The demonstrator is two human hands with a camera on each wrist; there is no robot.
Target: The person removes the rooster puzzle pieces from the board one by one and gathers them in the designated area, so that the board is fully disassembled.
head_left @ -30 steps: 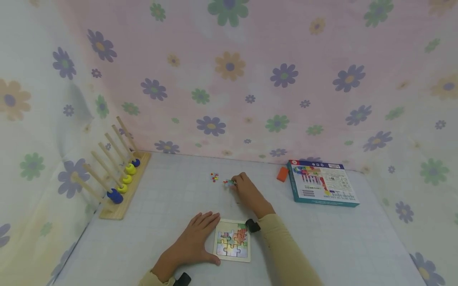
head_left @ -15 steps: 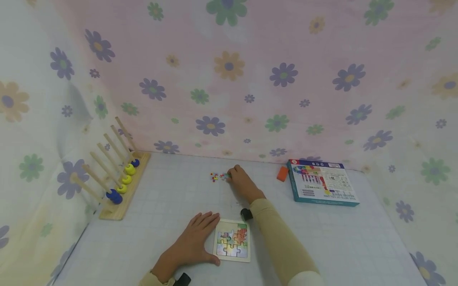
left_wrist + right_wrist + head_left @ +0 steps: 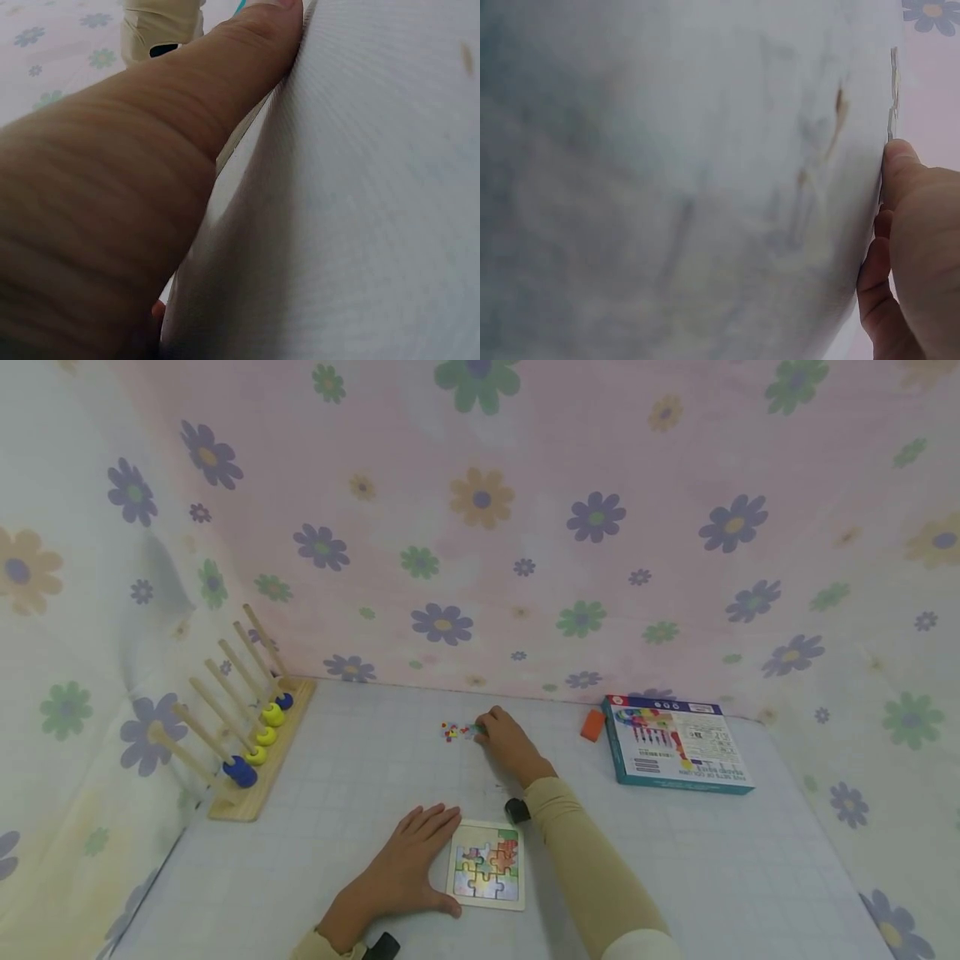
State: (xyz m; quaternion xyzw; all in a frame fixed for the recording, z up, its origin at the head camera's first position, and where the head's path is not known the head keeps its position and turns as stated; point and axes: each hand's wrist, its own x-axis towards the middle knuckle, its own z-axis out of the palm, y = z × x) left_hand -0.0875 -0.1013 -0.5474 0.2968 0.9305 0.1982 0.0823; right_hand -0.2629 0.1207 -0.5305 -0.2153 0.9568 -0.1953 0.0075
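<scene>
A small square jigsaw puzzle (image 3: 486,887) in a pale frame lies near the front, with several pieces fitted in its lower and right parts and bare board at the upper left. My left hand (image 3: 408,868) rests on the table at its left side, fingers spread, thumb and fingertips at the frame's edge. Further back, my right hand (image 3: 510,743) pinches a small colourful puzzle piece (image 3: 471,731) at the table surface. Close beside it on the left is another bright puzzle piece (image 3: 448,732). In the right wrist view, the thumb and curled fingers (image 3: 881,289) show low against the table.
A wooden peg stand (image 3: 270,768) with blue and yellow beads stands at the left. Toward the back right lie an orange block (image 3: 592,725) and a flat toy box (image 3: 678,747). Flowered cloth (image 3: 517,568) hangs behind the table.
My right hand has moved a little back and left, bringing its puzzle piece up beside the other loose one. My left hand has stayed in place by the puzzle.
</scene>
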